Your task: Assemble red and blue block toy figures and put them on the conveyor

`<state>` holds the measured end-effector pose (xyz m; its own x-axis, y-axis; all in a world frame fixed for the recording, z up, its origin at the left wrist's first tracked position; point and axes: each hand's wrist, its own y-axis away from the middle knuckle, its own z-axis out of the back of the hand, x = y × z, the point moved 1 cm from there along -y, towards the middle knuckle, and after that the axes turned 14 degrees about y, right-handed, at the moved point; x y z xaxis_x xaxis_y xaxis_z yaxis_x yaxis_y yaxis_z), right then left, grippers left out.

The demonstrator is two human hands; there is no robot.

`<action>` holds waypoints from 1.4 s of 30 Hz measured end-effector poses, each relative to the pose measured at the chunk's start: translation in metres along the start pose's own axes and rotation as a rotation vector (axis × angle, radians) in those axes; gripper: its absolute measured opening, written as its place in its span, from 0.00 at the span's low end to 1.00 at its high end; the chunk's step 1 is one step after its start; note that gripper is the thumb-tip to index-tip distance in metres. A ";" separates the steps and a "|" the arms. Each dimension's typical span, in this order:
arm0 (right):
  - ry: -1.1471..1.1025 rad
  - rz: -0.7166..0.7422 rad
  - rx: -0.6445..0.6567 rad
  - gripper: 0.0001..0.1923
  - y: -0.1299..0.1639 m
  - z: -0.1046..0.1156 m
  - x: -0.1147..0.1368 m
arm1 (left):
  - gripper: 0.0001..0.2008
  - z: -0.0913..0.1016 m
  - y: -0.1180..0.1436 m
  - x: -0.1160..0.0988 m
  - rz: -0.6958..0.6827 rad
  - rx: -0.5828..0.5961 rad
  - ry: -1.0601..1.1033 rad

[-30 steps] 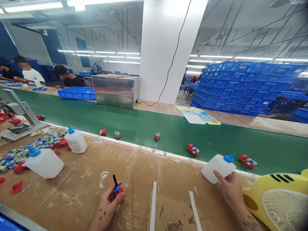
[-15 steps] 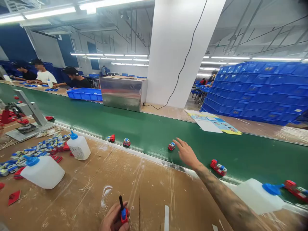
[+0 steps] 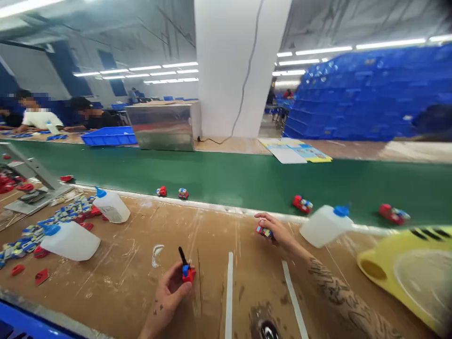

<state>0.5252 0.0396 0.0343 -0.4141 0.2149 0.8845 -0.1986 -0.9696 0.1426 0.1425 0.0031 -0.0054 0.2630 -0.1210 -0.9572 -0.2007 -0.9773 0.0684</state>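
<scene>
My left hand [image 3: 170, 293] is closed around a small red and blue toy piece [image 3: 188, 274], with a thin black stick [image 3: 182, 255] rising beside it. What the stick's lower end meets is hidden. Over the brown worktable, near the conveyor's edge, my right hand [image 3: 278, 231] grips a little red, white and blue toy vehicle part [image 3: 263, 229]. Similar toy vehicles lie on the green belt: a red one [image 3: 302, 204] just beyond my right hand, a longer one [image 3: 393, 214] to its right, and two small pieces [image 3: 183, 193] left of centre.
White bottles with blue caps stand at left [image 3: 71, 241] and right [image 3: 324, 227]. Piled toy parts [image 3: 58, 221] lie beside a metal press [image 3: 40, 176]. A yellow object [image 3: 406, 273] sits at right. Across the green conveyor [image 3: 226, 176] are a metal box [image 3: 162, 127], blue crates [image 3: 360, 99] and seated people.
My right hand has picked the small toy vehicle part off the belt and drawn it back over the table. My left hand still holds its piece. The view has shifted downward and right.
</scene>
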 end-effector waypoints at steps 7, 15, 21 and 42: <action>-0.643 -0.096 -0.019 0.30 0.122 0.001 -0.036 | 0.18 -0.101 0.034 -0.051 -0.496 0.971 -0.712; -0.918 -0.003 -0.008 0.25 0.139 -0.008 -0.046 | 0.12 -0.159 0.035 -0.069 -0.909 1.384 -1.201; -0.971 0.040 0.010 0.24 0.141 -0.007 -0.046 | 0.07 -0.174 0.036 -0.068 -0.893 1.471 -1.325; -0.803 0.289 0.173 0.29 0.152 -0.031 -0.041 | 0.24 -0.144 0.015 -0.032 0.007 0.478 -0.224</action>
<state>0.4843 -0.1132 0.0057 0.3370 -0.1266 0.9330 -0.0178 -0.9916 -0.1281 0.2667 -0.0324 0.0667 0.0629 -0.0357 -0.9974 -0.6237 -0.7816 -0.0114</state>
